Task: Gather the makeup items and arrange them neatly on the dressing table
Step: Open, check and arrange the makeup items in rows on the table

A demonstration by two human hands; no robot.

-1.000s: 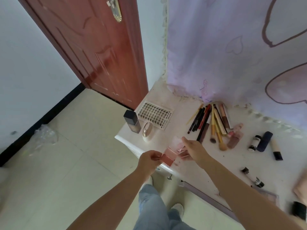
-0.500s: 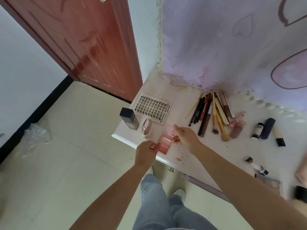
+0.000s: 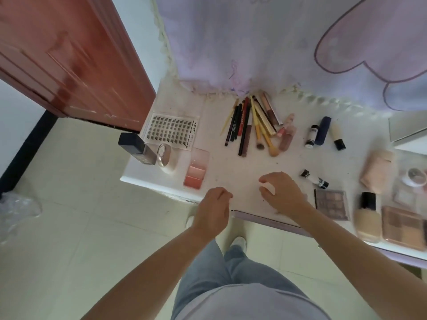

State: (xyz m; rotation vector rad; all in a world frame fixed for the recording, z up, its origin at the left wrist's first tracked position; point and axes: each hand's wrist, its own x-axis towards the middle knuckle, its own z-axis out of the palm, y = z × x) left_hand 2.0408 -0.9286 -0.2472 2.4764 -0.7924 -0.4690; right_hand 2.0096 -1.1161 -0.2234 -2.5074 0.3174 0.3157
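A pink blush palette (image 3: 196,168) lies flat on the white dressing table (image 3: 233,167), near its front left edge and apart from both hands. My left hand (image 3: 213,209) hovers at the table's front edge with loosely curled fingers and holds nothing. My right hand (image 3: 283,195) is over the bare tabletop, fingers relaxed, nothing plainly in it. A bundle of pencils and brushes (image 3: 250,125) lies at the back. A lash tray (image 3: 172,130), a dark-capped foundation bottle (image 3: 137,148) and a small oval case (image 3: 165,157) sit at the left end.
Right of my hands lie a small tube (image 3: 314,179), an eyeshadow palette (image 3: 331,204), a beige bottle (image 3: 367,215), another palette (image 3: 403,227) and a folded cloth (image 3: 376,172). Three small bottles (image 3: 323,132) stand behind. A purple curtain (image 3: 254,42) hangs at the back, a red door (image 3: 69,58) to the left.
Both hands held the pink palette at the table's edge. It now lies on the table beside the oval case, and both hands have let go and drawn back to the right.
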